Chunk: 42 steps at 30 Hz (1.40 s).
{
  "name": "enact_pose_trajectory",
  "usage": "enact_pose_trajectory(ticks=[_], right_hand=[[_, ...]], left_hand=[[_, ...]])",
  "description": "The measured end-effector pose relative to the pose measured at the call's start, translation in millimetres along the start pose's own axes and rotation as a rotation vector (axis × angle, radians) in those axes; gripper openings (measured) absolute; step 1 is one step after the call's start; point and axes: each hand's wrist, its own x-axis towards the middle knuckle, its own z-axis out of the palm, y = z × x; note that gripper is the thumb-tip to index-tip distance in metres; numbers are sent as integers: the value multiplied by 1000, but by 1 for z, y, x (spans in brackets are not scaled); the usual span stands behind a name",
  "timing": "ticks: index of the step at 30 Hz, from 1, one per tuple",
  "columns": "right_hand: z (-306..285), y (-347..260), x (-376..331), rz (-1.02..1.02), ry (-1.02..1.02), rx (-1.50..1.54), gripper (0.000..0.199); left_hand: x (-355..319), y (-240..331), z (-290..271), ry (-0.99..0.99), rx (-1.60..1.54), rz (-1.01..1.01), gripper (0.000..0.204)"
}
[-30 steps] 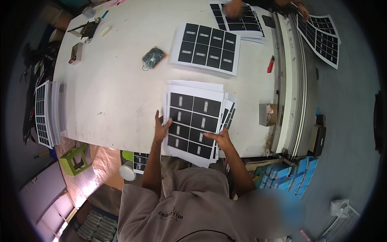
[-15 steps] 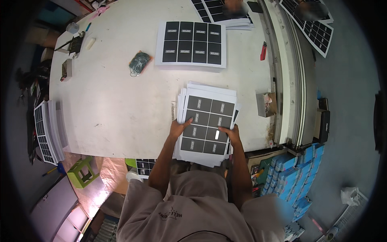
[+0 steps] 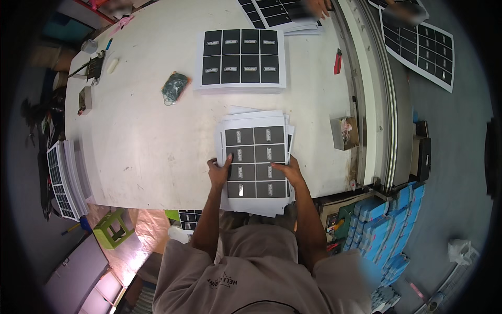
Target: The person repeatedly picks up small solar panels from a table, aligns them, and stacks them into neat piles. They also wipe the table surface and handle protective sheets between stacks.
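Observation:
A loose, uneven stack of printed sheets [image 3: 255,157], white with dark grey label panels, lies at the table's near edge in front of me. My left hand [image 3: 219,170] grips its left side, thumb on top at the edge of the panels. On the opposite side my right hand [image 3: 289,170] holds the stack, its thumb lying over the printed face. The fingers under the sheets are hidden. Some lower sheets stick out at the top and right. Just beyond sits a neat, thick stack of similar black-panelled sheets [image 3: 240,56], touched by neither hand.
On the white table [image 3: 141,152] lie a dark green bundle [image 3: 175,88], a red cutter knife [image 3: 338,62] and a small open box [image 3: 344,133]. A metal rail [image 3: 371,94] borders the right. Another person's hand [image 3: 318,7] is over sheets at the far edge. Blue bundles [image 3: 381,225] stand lower right.
The top sheets have turned from a slight tilt to nearly straight, and both hands sit a little further left in view. The far-right sheet held by the other person has shifted outward.

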Motion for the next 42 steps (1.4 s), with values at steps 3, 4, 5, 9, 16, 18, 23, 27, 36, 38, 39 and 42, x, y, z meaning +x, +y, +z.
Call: enact_pose_trajectory(ticks=[3, 4, 5, 9, 16, 18, 23, 27, 36, 38, 39, 42], right_hand=[[18, -17, -13, -22, -68, 127, 61], [26, -31, -22, -54, -82, 162, 63], [33, -40, -33, -93, -136, 175, 64], [34, -60, -65, -163, -129, 363, 70], [10, -11, -56, -61, -306, 545, 44], [19, 9, -49, -32, -325, 660, 37], [32, 44, -56, -24, -477, 955, 56], [15, 78, -72, 185, -423, 587, 41], [16, -118, -227, -515, 89, -546, 47], [38, -143, -201, -815, 179, -877, 65], [28, -128, -180, -786, 128, -1041, 71], [-15, -79, -141, -693, 32, -1373, 87]], left_hand=[[11, -8, -17, -2, -6, -21, 87], [15, -17, -23, 6, -105, 23, 86], [20, -30, -29, 5, -197, 66, 85], [16, -23, -78, -271, -586, 460, 78], [-48, 112, -130, -486, -358, 426, 94], [-77, 141, -136, -407, -180, 465, 109], [-162, 189, -142, -299, 378, 755, 117], [-183, 169, -103, -328, 670, 1006, 105], [-170, 124, -23, -238, 878, 1124, 99], [-166, 114, -17, -164, 864, 1167, 102], [-166, 109, -15, -143, 855, 1152, 104], [-169, 117, -43, -123, 919, 1154, 113]])
